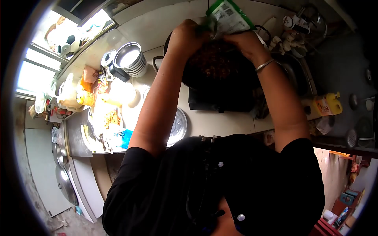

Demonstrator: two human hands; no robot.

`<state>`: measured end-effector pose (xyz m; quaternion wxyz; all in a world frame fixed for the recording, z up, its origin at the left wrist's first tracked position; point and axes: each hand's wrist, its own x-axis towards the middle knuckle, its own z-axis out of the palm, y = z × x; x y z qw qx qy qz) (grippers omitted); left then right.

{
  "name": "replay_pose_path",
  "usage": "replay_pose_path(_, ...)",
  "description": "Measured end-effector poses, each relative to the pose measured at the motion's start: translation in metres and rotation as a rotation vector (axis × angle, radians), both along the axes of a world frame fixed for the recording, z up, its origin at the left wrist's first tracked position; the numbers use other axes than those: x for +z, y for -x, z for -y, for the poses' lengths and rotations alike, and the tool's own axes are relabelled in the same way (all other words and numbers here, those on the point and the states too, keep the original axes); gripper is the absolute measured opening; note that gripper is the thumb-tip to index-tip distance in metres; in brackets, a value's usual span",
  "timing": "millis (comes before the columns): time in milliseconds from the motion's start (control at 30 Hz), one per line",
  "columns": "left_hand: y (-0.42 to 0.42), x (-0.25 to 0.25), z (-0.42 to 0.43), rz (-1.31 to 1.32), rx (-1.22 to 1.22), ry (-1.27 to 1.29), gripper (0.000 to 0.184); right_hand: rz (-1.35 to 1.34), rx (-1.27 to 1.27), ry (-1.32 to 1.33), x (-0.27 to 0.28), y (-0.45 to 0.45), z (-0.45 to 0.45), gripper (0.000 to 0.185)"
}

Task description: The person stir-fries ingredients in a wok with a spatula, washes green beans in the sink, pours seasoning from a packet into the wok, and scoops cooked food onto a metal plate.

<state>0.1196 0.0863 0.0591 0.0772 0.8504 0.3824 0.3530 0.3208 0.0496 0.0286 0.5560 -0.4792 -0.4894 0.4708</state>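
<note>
A green and white plastic packet (230,19) is held tilted over the far side of a dark wok (246,76). My right hand (247,44), with a bangle at the wrist, is closed on the packet's lower edge. At its left end, my left hand (187,36) is closed around a dark green part that looks like the packet's corner; its fingertips are in shadow. Below both hands, reddish-brown food (214,65) lies in the wok, its pieces too dark to tell apart. The wok sits on a black stove (201,101).
Stacked metal bowls (132,59) stand left of the wok. Beyond them are a yellow-labelled bottle (86,98) and chopped food (113,118). A round metal lid (179,126) lies under my left forearm. On the right are a sink (301,74) and a yellow jug (328,104).
</note>
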Motion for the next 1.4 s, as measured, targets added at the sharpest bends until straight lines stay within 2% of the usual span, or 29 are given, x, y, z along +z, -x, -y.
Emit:
replay_pose_path(67,0.002,0.007,0.007,0.100,0.142,0.177,0.027,-0.037,-0.023,-0.010,0.002,-0.004,0.003,0.027)
replay_pose_path(100,0.002,0.005,0.004,0.100,0.143,0.176,0.027,-0.077,-0.015,-0.047,0.004,-0.006,0.005,0.028)
replay_pose_path(200,-0.004,-0.009,-0.006,0.176,0.080,0.040,0.023,-0.082,-0.019,-0.101,-0.001,0.002,0.001,0.032)
replay_pose_path(267,-0.013,-0.011,-0.004,0.047,0.005,-0.144,0.022,-0.050,-0.036,-0.122,-0.005,-0.001,-0.002,0.035)
replay_pose_path(300,-0.010,-0.011,-0.004,0.048,0.004,-0.145,0.022,-0.079,-0.021,-0.091,-0.005,-0.008,-0.002,0.035)
replay_pose_path(367,-0.001,-0.003,0.002,0.173,0.045,0.125,0.021,-0.106,-0.003,-0.061,-0.008,-0.012,-0.007,0.035)
replay_pose_path(433,-0.012,-0.011,-0.002,0.091,0.038,0.037,0.023,0.018,-0.058,-0.172,-0.016,-0.004,-0.012,0.033)
replay_pose_path(500,-0.013,-0.016,-0.003,0.010,0.029,-0.054,0.024,0.059,-0.106,-0.129,-0.019,-0.003,-0.010,0.033)
replay_pose_path(567,0.001,0.002,0.008,0.207,0.093,0.266,0.022,-0.056,-0.010,-0.111,0.000,-0.010,0.000,0.033)
replay_pose_path(600,0.002,-0.002,0.003,0.175,0.093,0.157,0.022,-0.042,-0.045,-0.097,0.008,-0.006,0.005,0.035)
replay_pose_path(633,-0.001,-0.006,0.002,0.170,0.093,0.164,0.022,-0.046,-0.047,-0.090,0.005,0.000,0.005,0.035)
replay_pose_path(700,-0.010,-0.013,0.001,-0.015,0.040,-0.035,0.021,0.211,-0.133,-0.039,-0.002,0.008,0.003,0.034)
replay_pose_path(733,-0.008,-0.007,0.002,-0.010,0.037,-0.045,0.021,0.106,-0.069,-0.113,-0.001,0.003,0.002,0.034)
replay_pose_path(800,0.003,0.000,0.008,0.125,0.090,0.178,0.021,0.114,-0.075,-0.131,-0.003,-0.002,-0.003,0.034)
replay_pose_path(833,0.001,-0.003,0.007,0.121,0.093,0.184,0.021,0.117,-0.080,-0.137,-0.002,0.001,-0.001,0.034)
replay_pose_path(867,-0.001,-0.009,0.006,0.035,0.053,0.089,0.021,0.224,-0.127,-0.034,-0.004,0.010,0.002,0.033)
replay_pose_path(933,-0.003,-0.004,0.006,-0.040,0.009,-0.029,0.021,0.119,-0.080,-0.065,0.003,0.004,0.006,0.034)
replay_pose_path(1000,0.003,0.006,0.015,0.089,0.128,0.263,0.020,0.007,-0.038,-0.093,0.009,-0.003,0.007,0.034)
replay_pose_path(1033,0.001,0.003,0.014,0.088,0.132,0.269,0.020,0.006,-0.035,-0.088,0.007,0.003,0.009,0.034)
replay_pose_path(1100,-0.007,-0.007,0.012,-0.021,0.051,0.022,0.020,0.211,-0.130,-0.115,0.003,0.017,0.012,0.034)
replay_pose_path(1133,-0.006,-0.003,0.013,-0.038,0.081,-0.030,0.019,0.183,-0.106,-0.121,0.004,0.011,0.010,0.033)
replay_pose_path(1167,-0.004,0.001,0.014,-0.036,0.079,-0.036,0.019,0.184,-0.109,-0.127,0.005,0.007,0.007,0.033)
replay_pose_path(1233,0.002,0.005,0.020,0.055,0.022,0.133,0.020,0.052,-0.063,-0.046,0.004,0.004,0.006,0.034)
replay_pose_path(1267,0.003,-0.001,0.021,0.049,0.020,0.142,0.020,0.207,-0.096,-0.073,-0.002,0.012,0.008,0.033)
replay_pose_path(1333,-0.001,-0.005,0.013,0.007,0.149,0.076,0.020,0.121,-0.081,-0.069,0.005,0.006,0.010,0.033)
replay_pose_path(1367,0.000,-0.003,0.010,0.009,0.146,0.072,0.020,0.032,-0.060,-0.056,0.008,0.004,0.011,0.032)
replay_pose_path(1400,0.003,-0.004,0.009,-0.002,0.087,0.044,0.021,0.076,-0.056,-0.067,0.008,0.005,0.012,0.031)
